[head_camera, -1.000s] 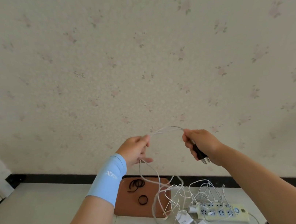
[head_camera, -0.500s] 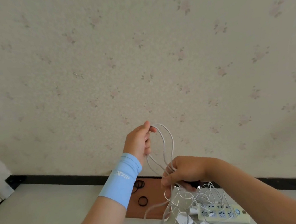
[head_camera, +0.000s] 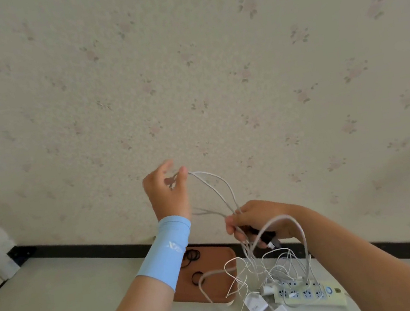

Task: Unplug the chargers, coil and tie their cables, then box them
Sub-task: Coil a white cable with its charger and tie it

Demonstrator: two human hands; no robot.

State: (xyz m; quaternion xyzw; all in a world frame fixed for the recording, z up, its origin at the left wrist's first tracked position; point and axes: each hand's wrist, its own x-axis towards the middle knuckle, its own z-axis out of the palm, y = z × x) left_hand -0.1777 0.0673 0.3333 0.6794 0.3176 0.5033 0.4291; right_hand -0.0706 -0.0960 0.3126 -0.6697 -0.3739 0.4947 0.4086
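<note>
Leftward and up goes the left hand (head_camera: 166,191), to 10 o'clock of the right hand (head_camera: 257,220), widening the white cable (head_camera: 221,189) loops above the desk (head_camera: 62,310). Left fingertips (head_camera: 183,171) pinch the loop tops; the right hand grips the gathered strands. Light, limp, springy: probably best held where the strands cross.

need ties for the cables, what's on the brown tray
Black rings lie on the brown tray; white cables and the left sleeve cover part of it, perhaps hiding more.
</note>
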